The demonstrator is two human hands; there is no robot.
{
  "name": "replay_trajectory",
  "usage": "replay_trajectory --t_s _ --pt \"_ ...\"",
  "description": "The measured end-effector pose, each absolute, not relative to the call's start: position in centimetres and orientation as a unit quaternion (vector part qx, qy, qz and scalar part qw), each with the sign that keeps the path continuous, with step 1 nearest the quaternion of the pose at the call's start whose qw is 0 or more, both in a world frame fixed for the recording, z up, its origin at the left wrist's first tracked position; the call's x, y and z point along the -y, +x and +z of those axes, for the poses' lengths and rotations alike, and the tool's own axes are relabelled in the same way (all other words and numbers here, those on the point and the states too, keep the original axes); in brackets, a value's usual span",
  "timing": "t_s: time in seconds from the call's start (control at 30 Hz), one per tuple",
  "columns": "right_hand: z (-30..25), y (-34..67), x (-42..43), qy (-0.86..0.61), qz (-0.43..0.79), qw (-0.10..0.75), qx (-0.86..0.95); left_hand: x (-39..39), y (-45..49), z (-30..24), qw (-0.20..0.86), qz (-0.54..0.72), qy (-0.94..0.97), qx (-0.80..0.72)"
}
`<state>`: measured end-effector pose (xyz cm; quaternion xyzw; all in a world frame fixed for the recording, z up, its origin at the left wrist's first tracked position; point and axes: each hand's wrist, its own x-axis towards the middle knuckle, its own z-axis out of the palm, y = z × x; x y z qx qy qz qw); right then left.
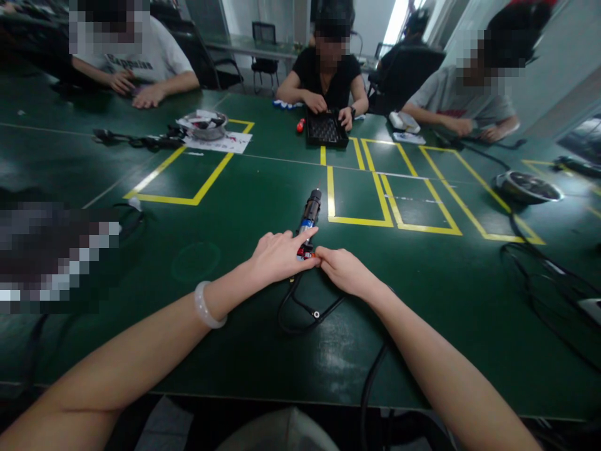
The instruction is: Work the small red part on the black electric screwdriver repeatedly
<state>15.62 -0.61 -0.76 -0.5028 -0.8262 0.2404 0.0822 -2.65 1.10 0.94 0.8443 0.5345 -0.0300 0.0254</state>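
A black electric screwdriver (310, 213) with a blue band lies on the green table (235, 207), pointing away from me. Its black cable (305, 310) loops back toward the table's front edge. My left hand (277, 257) rests on the tool's near end with the index finger stretched along it. My right hand (345, 269) meets it from the right, fingertips pinched at a small red part (304, 253) at the tool's near end. A pale bangle (206, 305) circles my left wrist.
Yellow tape rectangles (357, 207) mark the table. Three other people sit at the far side, one with hands on a black tray (326, 130). A metal bowl (206, 124) on paper stands far left, a round dish (528, 186) and cables (544, 275) at right.
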Motion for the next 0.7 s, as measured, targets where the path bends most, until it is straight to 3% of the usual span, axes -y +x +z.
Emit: replay_trajectory --t_s 0.47,0.7 --pt "-1.7 17.0 -0.4 -0.548 0.269 0.214 0.762 -2.4 -8.9 1.4 -0.018 -0.089 0.815 -0.573" --pt "-2.1 17.1 -0.5 -0.560 0.274 0.223 0.750 -6.2 -16.7 1.3 -0.023 -0.117 0.763 -0.636"
